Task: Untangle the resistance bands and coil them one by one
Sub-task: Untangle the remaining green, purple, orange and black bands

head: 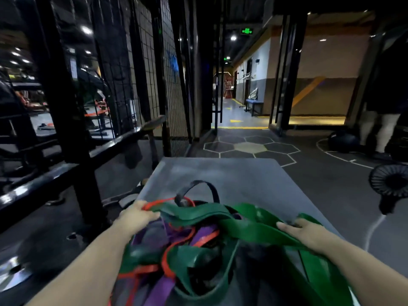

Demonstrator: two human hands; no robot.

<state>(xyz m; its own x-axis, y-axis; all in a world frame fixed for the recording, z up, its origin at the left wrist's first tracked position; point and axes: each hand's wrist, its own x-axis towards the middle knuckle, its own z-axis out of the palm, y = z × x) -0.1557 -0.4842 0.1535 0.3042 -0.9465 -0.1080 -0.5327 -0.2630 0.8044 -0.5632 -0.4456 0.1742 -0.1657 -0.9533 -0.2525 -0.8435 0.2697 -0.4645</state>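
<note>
A tangled heap of resistance bands lies on the near end of a grey mat (242, 173). Wide green bands (198, 215) run across the top, thin red bands (167, 261) and purple bands (203, 235) weave through below, and a black band (198, 184) loops up at the far side. My left hand (136, 215) grips the left edge of the heap where a red and a green band meet. My right hand (302, 230) holds a wide green band at the right side. The bands are blurred by motion.
A black steel rack (64, 120) and wire mesh panels stand close on the left. A black fan (390, 184) sits on the floor at the right, with a person's legs (382, 131) and a dark ball (344, 140) beyond. A corridor opens straight ahead.
</note>
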